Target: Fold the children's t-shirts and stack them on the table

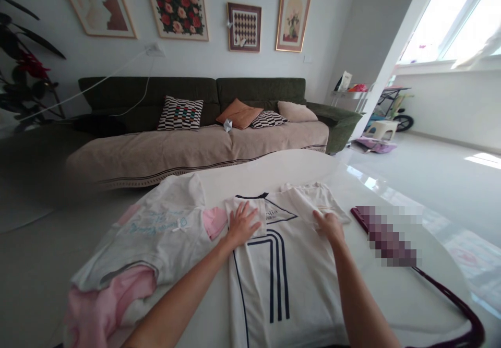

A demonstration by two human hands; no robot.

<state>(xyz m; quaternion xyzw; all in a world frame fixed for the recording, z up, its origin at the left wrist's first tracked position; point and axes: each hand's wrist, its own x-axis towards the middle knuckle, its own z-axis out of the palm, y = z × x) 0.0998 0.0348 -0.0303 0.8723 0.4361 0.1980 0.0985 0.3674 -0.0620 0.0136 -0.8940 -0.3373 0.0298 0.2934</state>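
Note:
A white T-shirt (301,280) with dark blue stripes and piping lies spread on the white table, its collar pointing away from me. My left hand (243,225) rests flat with fingers spread on its left sleeve, which is folded inward over the chest. On the other side, my right hand (329,226) holds the shirt's fabric near the right sleeve between thumb and fingers; the fingertips are partly hidden. Left of the shirt lies a heap of clothes, with a light grey top (172,233) bearing blue lettering and pink garments (113,296) under it.
A dark red strapped object (360,216), mostly blurred out, lies at the right of the white table (313,165). Beyond the table stands a green sofa (258,90) with a beige cover and cushions. A small stool (381,129) stands by the far right wall.

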